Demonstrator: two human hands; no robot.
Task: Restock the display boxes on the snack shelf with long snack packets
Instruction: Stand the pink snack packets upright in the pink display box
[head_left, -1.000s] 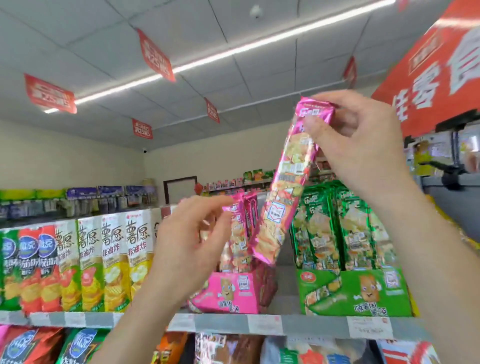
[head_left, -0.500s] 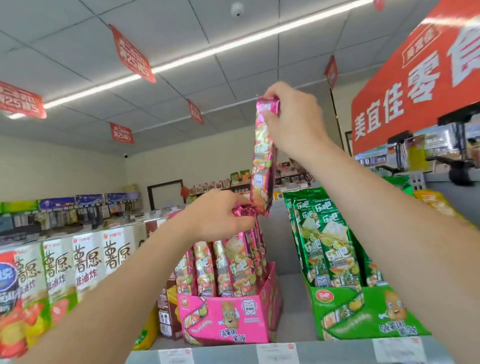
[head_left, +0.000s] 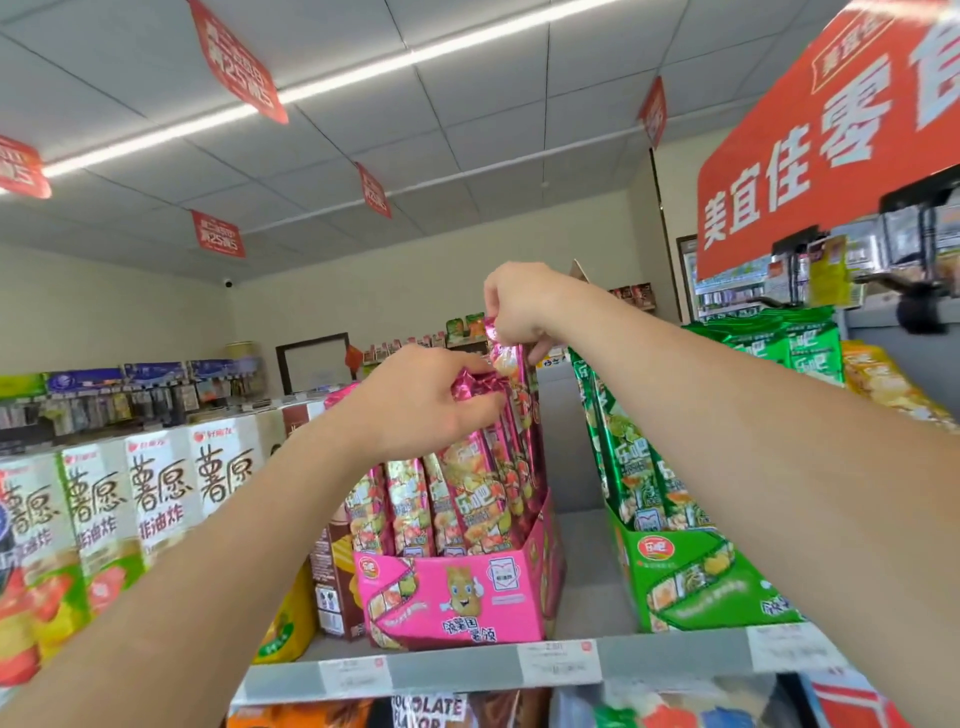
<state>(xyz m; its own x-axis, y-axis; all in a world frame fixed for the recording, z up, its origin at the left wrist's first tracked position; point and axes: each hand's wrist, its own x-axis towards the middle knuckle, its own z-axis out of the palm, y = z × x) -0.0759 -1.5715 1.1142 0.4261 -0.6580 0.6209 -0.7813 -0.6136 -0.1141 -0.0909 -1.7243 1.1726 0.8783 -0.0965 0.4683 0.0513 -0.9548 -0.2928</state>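
One grey shelf bears pink box, green box; tiled ceiling overhead

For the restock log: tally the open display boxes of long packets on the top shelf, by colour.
Pink display box: 1
Green display box: 1
Total: 2

The pink snack packets are glossy crinkled foil, shiny at the crimped tops. Their pink display box and the green display box look like smooth printed cardboard. The shelf edge is matt grey with paper price labels.
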